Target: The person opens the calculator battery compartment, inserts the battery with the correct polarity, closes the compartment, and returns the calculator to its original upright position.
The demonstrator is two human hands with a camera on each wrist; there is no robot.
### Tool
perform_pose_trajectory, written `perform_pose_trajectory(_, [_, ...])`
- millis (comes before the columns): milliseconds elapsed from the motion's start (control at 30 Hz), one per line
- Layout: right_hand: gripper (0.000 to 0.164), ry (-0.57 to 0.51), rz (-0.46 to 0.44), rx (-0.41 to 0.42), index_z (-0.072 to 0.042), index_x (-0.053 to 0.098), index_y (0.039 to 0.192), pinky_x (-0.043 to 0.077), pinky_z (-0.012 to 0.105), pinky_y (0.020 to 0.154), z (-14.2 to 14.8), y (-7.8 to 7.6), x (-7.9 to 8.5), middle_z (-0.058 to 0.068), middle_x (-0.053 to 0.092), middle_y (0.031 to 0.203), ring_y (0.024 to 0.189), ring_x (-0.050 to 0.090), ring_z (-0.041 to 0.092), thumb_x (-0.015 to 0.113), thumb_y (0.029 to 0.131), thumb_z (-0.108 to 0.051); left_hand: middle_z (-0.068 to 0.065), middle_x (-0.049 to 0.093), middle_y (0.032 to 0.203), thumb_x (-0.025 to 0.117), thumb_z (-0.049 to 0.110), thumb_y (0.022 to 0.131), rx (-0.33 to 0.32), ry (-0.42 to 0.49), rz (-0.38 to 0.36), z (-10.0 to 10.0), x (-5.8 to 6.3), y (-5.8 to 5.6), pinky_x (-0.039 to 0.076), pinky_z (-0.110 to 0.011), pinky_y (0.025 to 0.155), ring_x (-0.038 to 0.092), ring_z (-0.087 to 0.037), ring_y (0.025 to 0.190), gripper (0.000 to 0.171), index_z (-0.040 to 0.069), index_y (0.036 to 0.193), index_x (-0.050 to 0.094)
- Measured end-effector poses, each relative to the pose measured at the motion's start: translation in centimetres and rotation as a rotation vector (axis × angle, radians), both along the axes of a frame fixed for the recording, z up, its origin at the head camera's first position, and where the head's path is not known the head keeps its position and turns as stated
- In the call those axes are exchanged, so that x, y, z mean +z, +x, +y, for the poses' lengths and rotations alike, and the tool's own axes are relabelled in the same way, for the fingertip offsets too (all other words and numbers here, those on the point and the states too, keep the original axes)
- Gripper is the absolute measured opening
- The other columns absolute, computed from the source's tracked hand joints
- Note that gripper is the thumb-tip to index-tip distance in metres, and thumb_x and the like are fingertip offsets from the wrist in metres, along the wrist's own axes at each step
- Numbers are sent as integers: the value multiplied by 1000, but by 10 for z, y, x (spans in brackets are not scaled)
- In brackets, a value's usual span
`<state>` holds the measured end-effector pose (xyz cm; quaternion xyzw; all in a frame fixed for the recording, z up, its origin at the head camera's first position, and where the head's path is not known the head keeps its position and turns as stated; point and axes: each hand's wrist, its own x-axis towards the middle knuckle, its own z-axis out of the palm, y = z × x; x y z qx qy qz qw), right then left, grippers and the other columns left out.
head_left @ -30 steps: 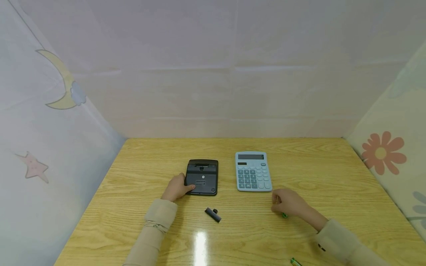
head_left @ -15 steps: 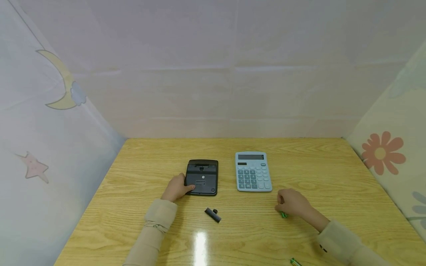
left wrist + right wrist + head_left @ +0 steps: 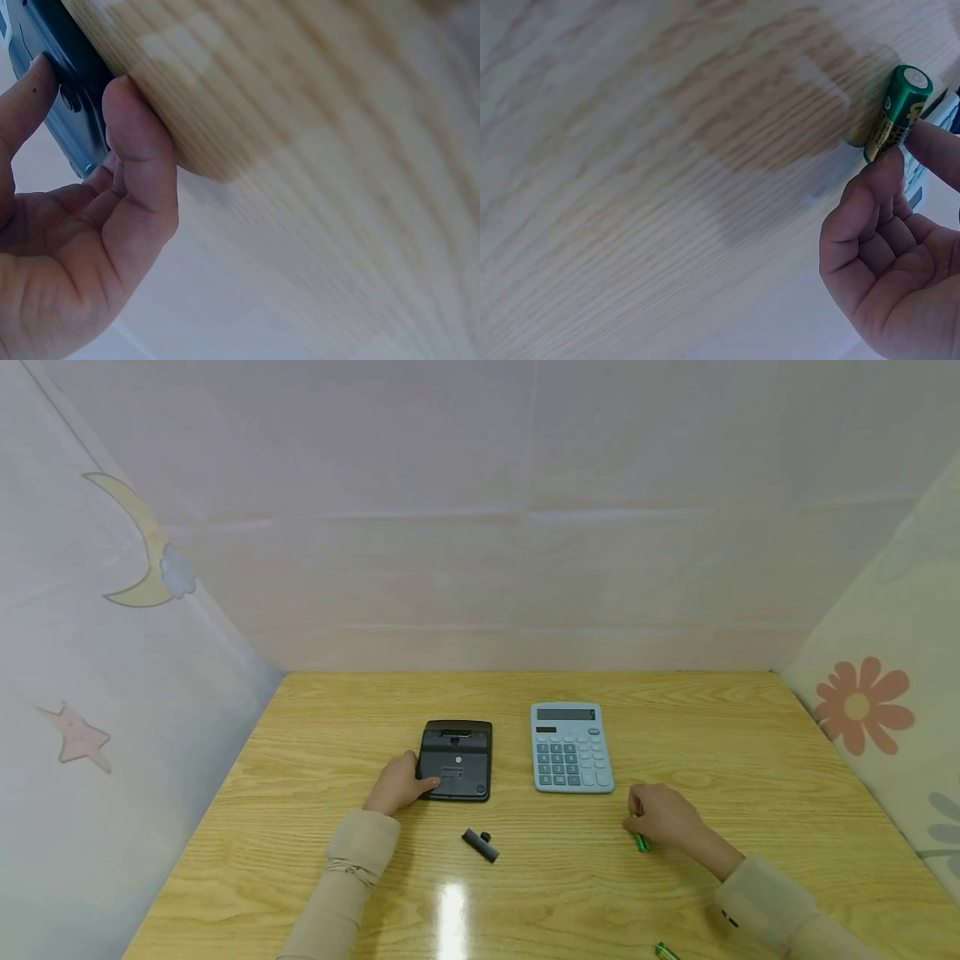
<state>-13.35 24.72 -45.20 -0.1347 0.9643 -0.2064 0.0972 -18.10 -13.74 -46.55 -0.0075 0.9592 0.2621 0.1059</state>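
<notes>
A black calculator (image 3: 454, 768) lies face down on the wooden table, an open slot showing near its top edge. My left hand (image 3: 397, 783) grips its left side, thumb over the back and fingers along the edge; the left wrist view has the thumb (image 3: 34, 97) near a round foot. To the right, my right hand (image 3: 666, 817) pinches a green battery (image 3: 898, 112) between thumb and fingertips, close over the tabletop. Its flat end sticks out of the grip. Another green battery (image 3: 666, 952) lies at the bottom edge of the head view.
A light blue calculator (image 3: 572, 752) lies face up between the hands. A dark strip-shaped cover (image 3: 481, 846) rests nearer the front, beside a small black piece (image 3: 486, 837). Printed cloth walls (image 3: 517, 568) stand behind and at both sides of the table (image 3: 337, 710).
My right hand has shifted slightly to the right, away from the light blue calculator, and more of the battery now shows beneath it. My left hand has stayed on the black calculator.
</notes>
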Motion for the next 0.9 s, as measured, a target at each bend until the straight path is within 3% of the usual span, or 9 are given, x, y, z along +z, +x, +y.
perform_pose_trajectory(900, [15, -13, 13, 26, -9, 54, 69, 32, 25, 45, 2, -5, -7, -4, 46, 56, 48, 39, 9, 68, 73, -7, -16, 58, 89, 71, 27, 79, 14, 16, 5, 0, -2, -1, 47, -39, 70, 57, -26, 80, 47, -7, 106, 53])
